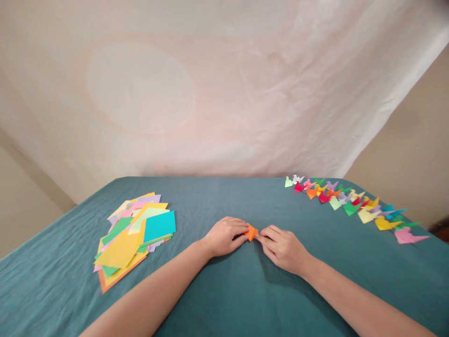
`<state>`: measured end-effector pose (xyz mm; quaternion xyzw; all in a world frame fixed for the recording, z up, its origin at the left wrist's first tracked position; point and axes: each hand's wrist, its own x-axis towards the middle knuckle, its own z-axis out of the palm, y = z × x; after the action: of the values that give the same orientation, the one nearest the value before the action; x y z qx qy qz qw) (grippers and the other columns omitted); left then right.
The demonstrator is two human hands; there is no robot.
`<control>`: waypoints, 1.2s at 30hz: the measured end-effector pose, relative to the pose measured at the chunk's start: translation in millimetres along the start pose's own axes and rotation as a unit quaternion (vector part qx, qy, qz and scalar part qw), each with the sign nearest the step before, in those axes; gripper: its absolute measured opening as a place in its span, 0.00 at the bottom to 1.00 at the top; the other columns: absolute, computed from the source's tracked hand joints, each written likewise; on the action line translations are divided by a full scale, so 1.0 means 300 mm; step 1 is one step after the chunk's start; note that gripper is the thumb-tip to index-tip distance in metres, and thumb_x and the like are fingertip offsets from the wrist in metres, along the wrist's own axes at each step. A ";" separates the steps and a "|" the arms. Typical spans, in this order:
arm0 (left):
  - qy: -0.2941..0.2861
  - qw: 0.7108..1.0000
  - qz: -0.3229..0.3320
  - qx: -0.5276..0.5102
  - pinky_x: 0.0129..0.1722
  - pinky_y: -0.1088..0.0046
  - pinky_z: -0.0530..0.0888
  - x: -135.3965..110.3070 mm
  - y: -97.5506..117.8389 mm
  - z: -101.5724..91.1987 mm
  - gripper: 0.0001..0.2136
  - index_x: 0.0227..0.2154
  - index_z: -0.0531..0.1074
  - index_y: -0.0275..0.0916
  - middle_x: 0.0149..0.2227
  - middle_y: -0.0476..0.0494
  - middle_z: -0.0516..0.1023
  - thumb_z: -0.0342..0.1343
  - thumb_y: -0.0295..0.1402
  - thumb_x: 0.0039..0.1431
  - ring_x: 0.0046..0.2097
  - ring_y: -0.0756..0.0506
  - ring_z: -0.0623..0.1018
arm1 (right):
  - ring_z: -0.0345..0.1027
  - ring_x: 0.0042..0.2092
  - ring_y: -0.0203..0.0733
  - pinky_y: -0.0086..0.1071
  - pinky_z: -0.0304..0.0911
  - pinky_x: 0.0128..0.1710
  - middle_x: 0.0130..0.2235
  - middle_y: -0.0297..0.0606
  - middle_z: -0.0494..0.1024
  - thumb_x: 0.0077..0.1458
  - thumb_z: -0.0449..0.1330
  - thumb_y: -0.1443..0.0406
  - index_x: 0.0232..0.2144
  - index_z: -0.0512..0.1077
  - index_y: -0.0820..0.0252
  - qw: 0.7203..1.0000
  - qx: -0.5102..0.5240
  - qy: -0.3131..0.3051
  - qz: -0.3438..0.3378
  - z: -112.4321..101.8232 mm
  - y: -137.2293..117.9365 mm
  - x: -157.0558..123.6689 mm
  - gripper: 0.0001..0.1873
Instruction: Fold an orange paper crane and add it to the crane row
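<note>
A small folded piece of orange origami paper (251, 232) lies at the middle of the table, between my two hands. My left hand (226, 236) has its fingers closed on the paper's left side, covering that part. From the right, my right hand (280, 248) pinches the paper's right corner between thumb and fingers. The paper looks like a small diamond with creases on it; its finer folds are too small to tell.
A loose pile of coloured paper sheets (121, 248) lies on the left of the green-clothed table (217, 299). Rows of small folded paper cranes (351, 208) in several colours run along the right side. A pale cloth (224, 93) hangs behind the table's back edge.
</note>
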<state>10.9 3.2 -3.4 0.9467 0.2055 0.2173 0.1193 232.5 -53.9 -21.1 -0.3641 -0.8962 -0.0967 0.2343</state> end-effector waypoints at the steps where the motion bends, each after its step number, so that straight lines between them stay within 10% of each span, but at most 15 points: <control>1: -0.001 1.000 0.000 0.000 0.52 0.68 0.64 0.001 0.001 -0.001 0.12 0.45 0.71 0.39 0.47 0.43 0.75 0.47 0.32 0.63 0.50 0.46 0.72 | 0.66 0.38 0.40 0.30 0.63 0.33 0.35 0.42 0.73 0.57 0.50 0.71 0.41 0.72 0.63 1.000 -0.003 -0.001 -0.001 -0.001 0.001 0.000 0.13; 36: -0.008 1.000 -0.008 0.005 0.53 0.68 0.64 0.001 0.000 0.001 0.12 0.45 0.71 0.40 0.47 0.44 0.74 0.47 0.32 0.62 0.51 0.46 0.72 | 0.66 0.38 0.39 0.31 0.63 0.34 0.35 0.42 0.74 0.56 0.51 0.72 0.40 0.72 0.64 1.000 -0.023 0.003 -0.009 0.009 0.003 0.000 0.12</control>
<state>11.3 3.4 -3.5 0.9474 0.2131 0.2080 0.1175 232.2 -52.2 -23.4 -0.3607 -0.8965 -0.1208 0.2273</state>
